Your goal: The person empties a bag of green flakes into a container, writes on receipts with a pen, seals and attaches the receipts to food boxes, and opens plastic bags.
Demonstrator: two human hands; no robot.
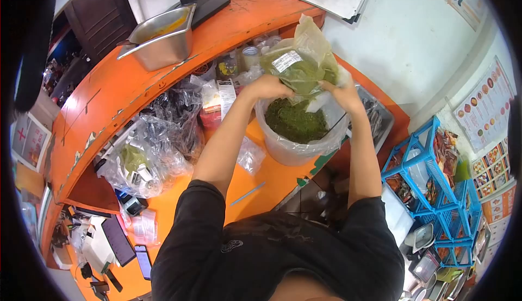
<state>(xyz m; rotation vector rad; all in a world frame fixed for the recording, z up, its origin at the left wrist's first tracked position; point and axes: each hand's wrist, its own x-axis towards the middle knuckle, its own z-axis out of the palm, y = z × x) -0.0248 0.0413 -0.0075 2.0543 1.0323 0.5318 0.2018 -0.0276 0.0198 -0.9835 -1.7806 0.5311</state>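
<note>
Both hands grip a clear plastic bag [308,42] with a white printed label and green residue inside. My left hand [270,88] pinches its near left edge, and my right hand [343,94] holds the right side. Directly below stands a round translucent tub [288,153] lined with plastic. Dark green crumbly matter [296,121] fills part of it, lying beneath the bag's mouth. A thin dark handle-like stick [337,122] leans at the tub's right side; its lower end is hidden.
A steel pan [163,40] with orange residue sits on the raised orange ledge [103,91]. Plastic bags [163,143] crowd the shelf below. A blue straw-like stick [247,194] and a phone [143,262] lie on the orange counter. Blue baskets [429,176] stand at right.
</note>
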